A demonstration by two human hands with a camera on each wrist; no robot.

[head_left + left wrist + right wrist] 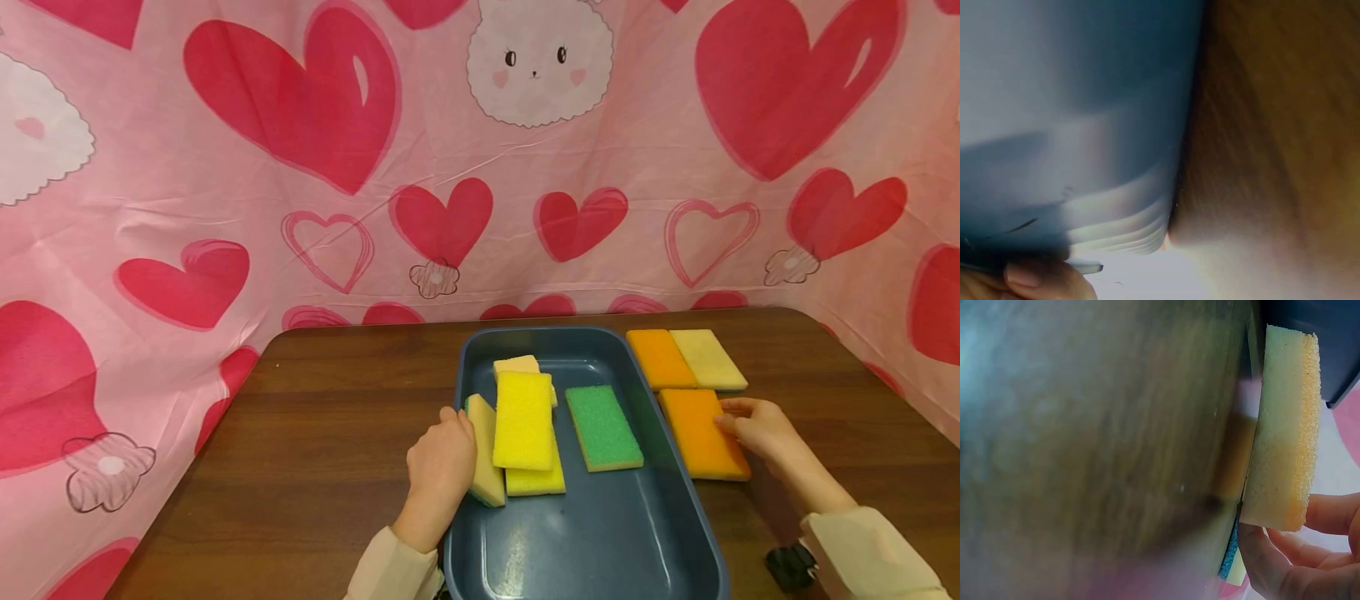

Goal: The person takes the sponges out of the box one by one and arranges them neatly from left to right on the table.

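At the left side of the dark blue tray (592, 542), my left hand (441, 458) grips the rim; the left wrist view shows the thumb (1029, 278) there by the outer wall. Right beside these fingers, a pale yellow sponge (486, 450) leans on its edge inside the tray. My right hand (765, 429) pinches an orange-topped sponge (697, 437) at its right edge, just outside the tray's right wall. From the right wrist view, that sponge (1282, 431) shows a thick pale layer under a thin orange one, with fingers on its near end.
Inside the tray, a bright yellow sponge (523, 421) lies over another yellow one (536, 483) and a pale one (516, 364). A green sponge (603, 429) lies apart from them. Behind the right hand, an orange sponge (660, 358) and a pale yellow sponge (708, 360) lie on the wooden table (322, 417).
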